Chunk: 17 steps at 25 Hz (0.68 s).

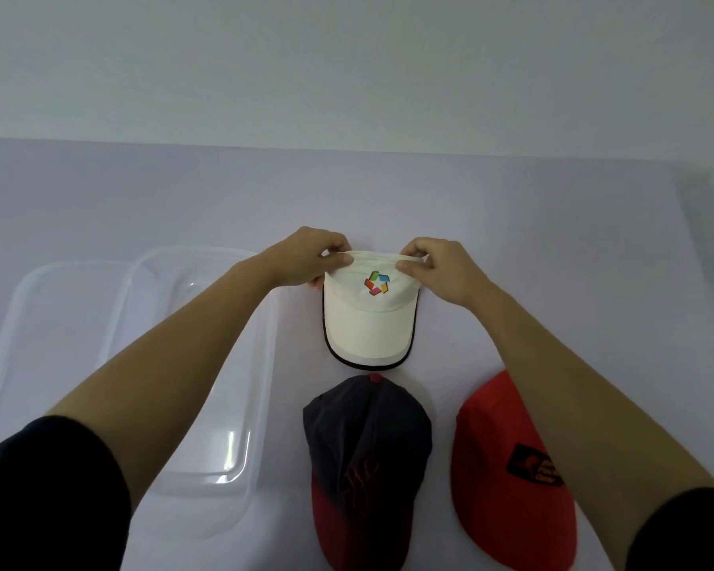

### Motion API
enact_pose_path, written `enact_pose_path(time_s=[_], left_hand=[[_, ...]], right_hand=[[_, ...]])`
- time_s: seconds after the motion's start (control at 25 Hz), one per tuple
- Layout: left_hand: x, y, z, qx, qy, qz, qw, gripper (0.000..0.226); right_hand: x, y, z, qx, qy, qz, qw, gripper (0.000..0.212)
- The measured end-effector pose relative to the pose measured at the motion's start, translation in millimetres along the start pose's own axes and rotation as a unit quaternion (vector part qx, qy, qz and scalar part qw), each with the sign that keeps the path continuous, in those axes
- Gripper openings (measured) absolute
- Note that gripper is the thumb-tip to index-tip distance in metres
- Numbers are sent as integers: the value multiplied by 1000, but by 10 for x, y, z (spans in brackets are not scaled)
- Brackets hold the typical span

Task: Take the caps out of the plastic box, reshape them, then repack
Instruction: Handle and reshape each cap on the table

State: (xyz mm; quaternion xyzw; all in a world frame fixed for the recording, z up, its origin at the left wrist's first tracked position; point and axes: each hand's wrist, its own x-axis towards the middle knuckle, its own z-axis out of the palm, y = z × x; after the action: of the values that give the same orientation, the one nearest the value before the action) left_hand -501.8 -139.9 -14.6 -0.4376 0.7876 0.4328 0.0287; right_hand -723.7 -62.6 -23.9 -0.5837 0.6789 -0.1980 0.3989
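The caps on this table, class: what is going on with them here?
A person is working on the white cap, pinching the top of its crown with the left hand and the right hand. A dark cap with a red brim and a red cap lie on the table nearer the person. The clear plastic box sits at the left with no caps in it.

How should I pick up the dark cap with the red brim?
Probably pinch the stiff red brim of the dark cap from the near edge, thumb on top. The brim points toward the person, while its crown is soft and crumpled. The left hand and right hand hold the white cap.
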Motion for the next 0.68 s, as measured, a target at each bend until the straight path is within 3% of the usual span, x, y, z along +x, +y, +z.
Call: enact_pose_path(time_s=[0.08, 0.28, 0.52, 0.68], left_hand=[[13, -2, 17, 28, -5, -13, 1000, 13], [4, 207, 98, -60, 1, -18, 998, 22], [-17, 167, 141, -3, -4, -57, 998, 22], [-2, 171, 165, 21, 5, -67, 997, 21]], right_hand=[[5, 39, 24, -27, 14, -19, 999, 15], [35, -85, 90, 65, -35, -16, 997, 27], [62, -21, 95, -43, -42, 5, 998, 9], [82, 0, 143, -88, -6, -19, 996, 19]])
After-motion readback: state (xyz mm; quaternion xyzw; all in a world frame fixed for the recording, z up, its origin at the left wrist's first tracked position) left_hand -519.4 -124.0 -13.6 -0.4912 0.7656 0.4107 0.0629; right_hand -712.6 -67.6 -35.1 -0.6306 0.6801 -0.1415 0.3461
